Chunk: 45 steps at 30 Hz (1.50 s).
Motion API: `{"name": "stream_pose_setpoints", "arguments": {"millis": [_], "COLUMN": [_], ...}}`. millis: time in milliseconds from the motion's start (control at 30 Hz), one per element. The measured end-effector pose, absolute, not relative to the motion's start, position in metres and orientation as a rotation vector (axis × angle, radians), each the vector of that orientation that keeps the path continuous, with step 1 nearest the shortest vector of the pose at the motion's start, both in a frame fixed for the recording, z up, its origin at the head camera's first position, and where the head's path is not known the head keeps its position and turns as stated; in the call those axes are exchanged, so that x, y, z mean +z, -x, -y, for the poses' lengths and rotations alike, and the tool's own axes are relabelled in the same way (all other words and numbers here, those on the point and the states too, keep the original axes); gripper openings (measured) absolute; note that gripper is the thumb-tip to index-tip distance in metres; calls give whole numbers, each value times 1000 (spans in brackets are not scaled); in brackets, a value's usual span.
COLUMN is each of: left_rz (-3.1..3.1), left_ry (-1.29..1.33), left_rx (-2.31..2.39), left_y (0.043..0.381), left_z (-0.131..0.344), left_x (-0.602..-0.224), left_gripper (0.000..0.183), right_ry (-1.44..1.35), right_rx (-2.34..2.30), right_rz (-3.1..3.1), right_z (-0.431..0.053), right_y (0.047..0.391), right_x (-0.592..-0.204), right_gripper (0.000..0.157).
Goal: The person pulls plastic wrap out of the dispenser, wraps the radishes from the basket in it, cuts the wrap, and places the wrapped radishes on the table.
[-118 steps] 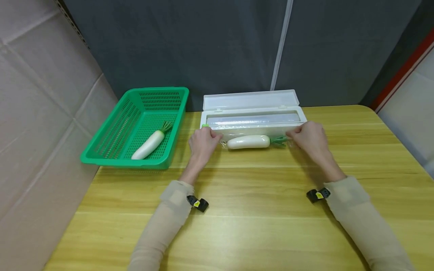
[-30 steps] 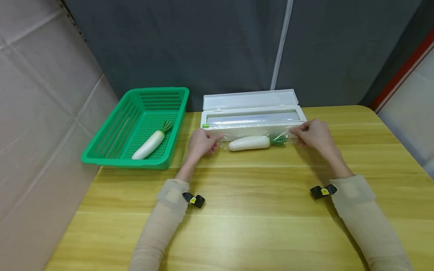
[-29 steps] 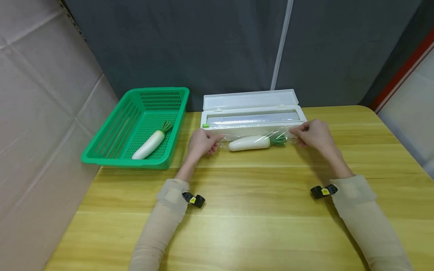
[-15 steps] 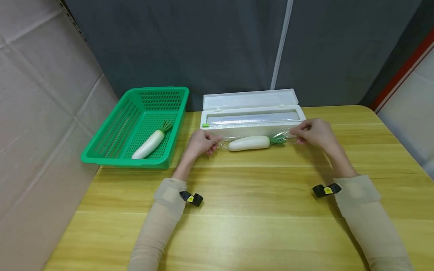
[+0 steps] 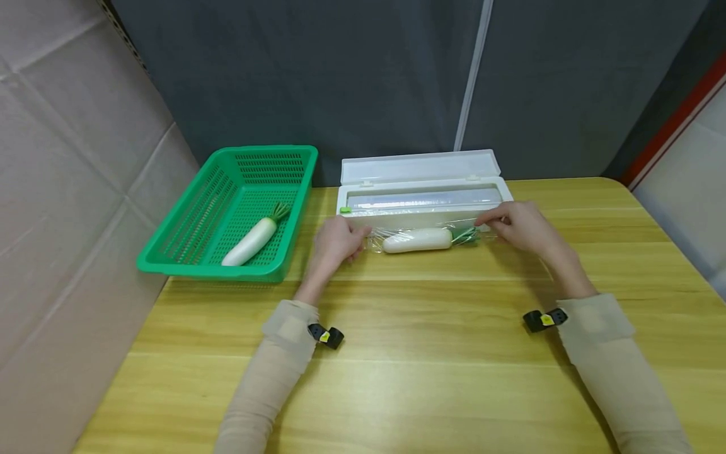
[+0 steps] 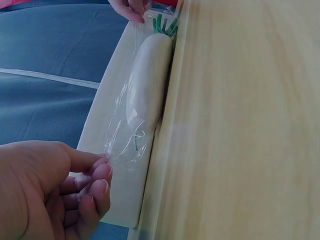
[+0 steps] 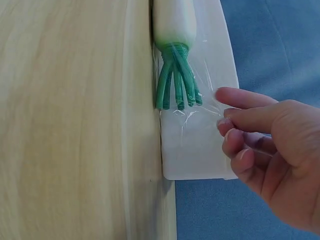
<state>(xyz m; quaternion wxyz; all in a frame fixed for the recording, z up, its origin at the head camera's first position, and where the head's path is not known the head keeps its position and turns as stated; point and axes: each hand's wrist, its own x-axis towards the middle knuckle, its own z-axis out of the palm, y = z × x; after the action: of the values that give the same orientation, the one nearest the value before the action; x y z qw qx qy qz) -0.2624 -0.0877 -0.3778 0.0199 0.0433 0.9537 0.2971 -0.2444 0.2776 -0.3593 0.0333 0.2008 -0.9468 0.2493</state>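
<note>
Indeed, the left wrist view shows better than the head view a thin green strand [image 6: 136,142] at the root tip of the white radish [image 5: 416,240], and the left hand [image 6: 42,175] pinching the clear film [image 6: 115,134]. In the right wrist view, the right hand [image 7: 285,150] also pinches this film, with index finger [image 7: 245,97] extended. The radish lies on the table [image 5: 425,391] beneath the film, just before the white box [image 5: 411,219]; its long axis runs nearly from 9 to 3 o'clock in the head view, leaves [image 5: 466,236] at 3 o'clock
</note>
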Motion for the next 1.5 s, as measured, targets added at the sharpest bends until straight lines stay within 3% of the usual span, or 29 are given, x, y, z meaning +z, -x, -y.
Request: {"name": "stream_pose_setpoints", "arguments": {"millis": [500,867,1267,1500], "left_rz": [-2762,-2763,-2852,-2949], "left_ry": [-159,-250,-399,-458], "left_rx": [1169,1207,1365,1437], "left_y": [265,261,265,270], "left_z": [90,96,104,109], "left_x": [-379,-366,-355,-356], "left_gripper": [50,47,22,22], "right_ry": [-596,-578,-628,-650], "right_rx": [896,920,851,881], "right_rz": [3157,3028,2916,2886], "right_z": [-286,-287,-275,-257], "right_y": [239,235,237,242], "right_x": [-349,-344,-339,-337], "right_gripper": [39,33,28,25]}}
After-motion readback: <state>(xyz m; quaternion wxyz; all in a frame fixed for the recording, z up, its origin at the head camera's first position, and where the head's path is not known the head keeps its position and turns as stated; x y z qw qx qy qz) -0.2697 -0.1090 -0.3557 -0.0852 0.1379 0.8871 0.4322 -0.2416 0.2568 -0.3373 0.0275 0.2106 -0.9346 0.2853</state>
